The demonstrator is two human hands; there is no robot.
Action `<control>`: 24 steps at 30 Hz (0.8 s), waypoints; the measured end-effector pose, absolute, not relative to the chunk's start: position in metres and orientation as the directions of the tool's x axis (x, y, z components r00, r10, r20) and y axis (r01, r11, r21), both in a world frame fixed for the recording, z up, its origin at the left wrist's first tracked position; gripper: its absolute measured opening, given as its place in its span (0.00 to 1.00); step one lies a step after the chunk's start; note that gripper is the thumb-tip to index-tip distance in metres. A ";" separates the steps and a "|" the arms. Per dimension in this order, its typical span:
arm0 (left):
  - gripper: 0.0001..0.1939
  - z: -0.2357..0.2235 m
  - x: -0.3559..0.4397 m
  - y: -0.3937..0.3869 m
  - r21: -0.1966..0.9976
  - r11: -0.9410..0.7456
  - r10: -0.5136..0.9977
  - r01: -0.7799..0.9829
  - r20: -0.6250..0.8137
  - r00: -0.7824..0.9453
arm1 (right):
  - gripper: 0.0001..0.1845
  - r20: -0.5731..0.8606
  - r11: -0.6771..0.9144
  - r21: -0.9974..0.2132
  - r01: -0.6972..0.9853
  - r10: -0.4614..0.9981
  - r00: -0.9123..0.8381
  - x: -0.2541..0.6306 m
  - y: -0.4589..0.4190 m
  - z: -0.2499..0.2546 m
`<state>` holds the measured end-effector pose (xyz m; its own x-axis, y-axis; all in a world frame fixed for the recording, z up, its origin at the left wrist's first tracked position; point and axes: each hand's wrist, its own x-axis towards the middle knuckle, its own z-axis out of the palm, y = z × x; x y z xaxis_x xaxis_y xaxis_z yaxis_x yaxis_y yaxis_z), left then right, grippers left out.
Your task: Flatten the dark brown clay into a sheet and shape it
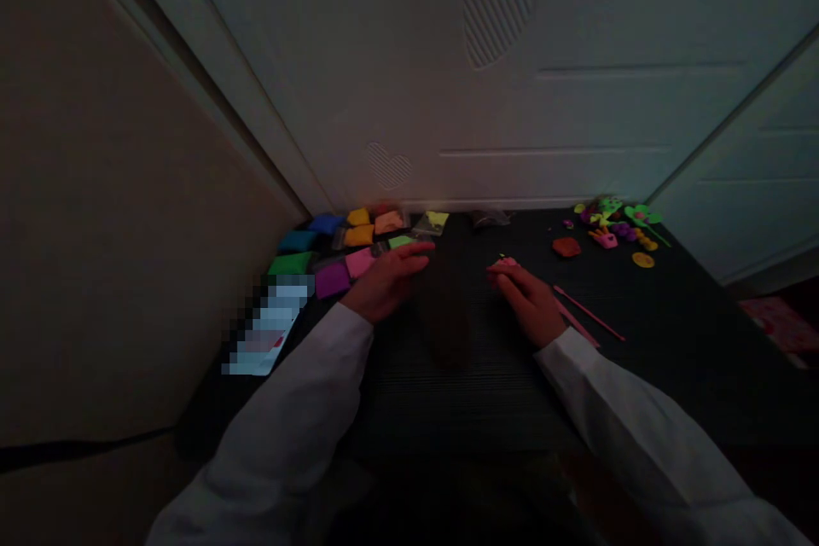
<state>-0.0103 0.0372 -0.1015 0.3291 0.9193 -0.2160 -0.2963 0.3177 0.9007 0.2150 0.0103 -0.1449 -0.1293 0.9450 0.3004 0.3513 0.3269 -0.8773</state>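
The scene is dim. My left hand (389,280) lies on the dark ribbed mat (448,375) with its fingers stretched out toward the right, next to a pink clay packet (359,262) and a green clay piece (401,241). It holds nothing that I can see. My right hand (530,299) rests on the mat with its fingertips pinched on a small pink clay piece (505,262). Both arms wear white sleeves.
Several coloured clay packets (333,247) lie at the mat's back left, a purple one (332,280) nearest. Thin pink sticks (589,313) lie right of my right hand. A red clay lump (566,247) and small clay figures (618,226) sit back right. White cabinet doors (512,68) stand behind.
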 end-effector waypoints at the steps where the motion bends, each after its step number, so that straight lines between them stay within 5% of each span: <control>1: 0.20 -0.112 -0.010 0.037 0.905 0.349 0.901 -0.242 -0.254 0.351 | 0.17 0.230 0.266 -0.914 0.306 0.961 -0.151 0.211 0.010 -0.146; 6: 0.20 -0.142 -0.008 0.038 0.979 0.201 0.923 0.037 -0.202 0.329 | 0.19 0.088 0.140 -0.958 0.249 0.974 -0.209 0.183 0.014 -0.146; 17: 0.19 -0.147 -0.012 0.044 0.973 0.198 0.955 -0.119 -0.164 0.249 | 0.14 0.018 0.043 -0.982 0.183 0.991 -0.135 0.155 0.035 -0.149; 24: 0.15 -0.145 -0.010 0.042 0.984 0.165 0.971 0.068 -0.174 0.166 | 0.14 -0.013 0.007 -0.990 0.139 0.990 -0.141 0.156 0.033 -0.150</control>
<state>-0.0104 0.0423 -0.1452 0.1660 0.9706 -0.1743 0.0683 0.1650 0.9839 0.1556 0.0332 -0.1505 -0.1410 0.9899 -0.0130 0.1394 0.0069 -0.9902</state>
